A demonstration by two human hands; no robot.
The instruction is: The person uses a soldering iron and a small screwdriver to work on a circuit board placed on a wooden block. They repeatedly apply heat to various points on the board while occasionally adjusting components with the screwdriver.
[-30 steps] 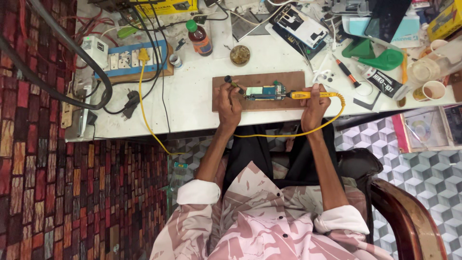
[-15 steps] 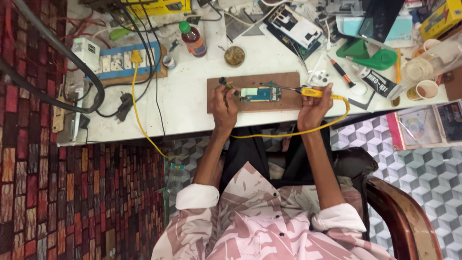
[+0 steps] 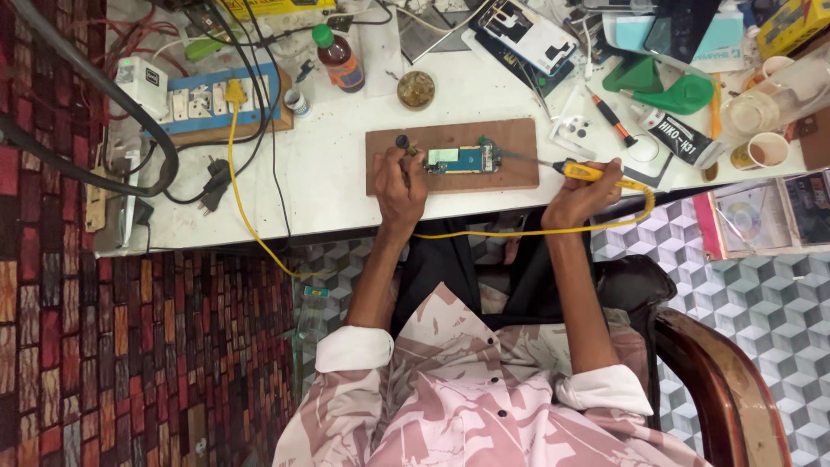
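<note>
Blue-green circuit board (image 3: 462,159) on a brown wooden board (image 3: 452,156); at 3 o'clock, a yellow-handled soldering iron (image 3: 577,170) with yellow cord. White table (image 3: 328,173). Shirt (image 3: 467,406): pink-and-white abstract print. Floor (image 3: 130,346) at 8 o'clock: red-brown brick pattern.

Shirt (image 3: 484,406): pink and cream, with leaf-like blotchy pattern, fills bottom middle of frame. Small dark buttons run down front. Sleeves rolled up above elbows, cuffs turned back to show plain white inside: one white cuff (image 3: 354,348) at lower left, other (image 3: 603,389) at lower right. Forearms bare below cuffs. Black trousers (image 3: 450,268) show between arms, just under table edge. No watch, no rings seen.
</note>
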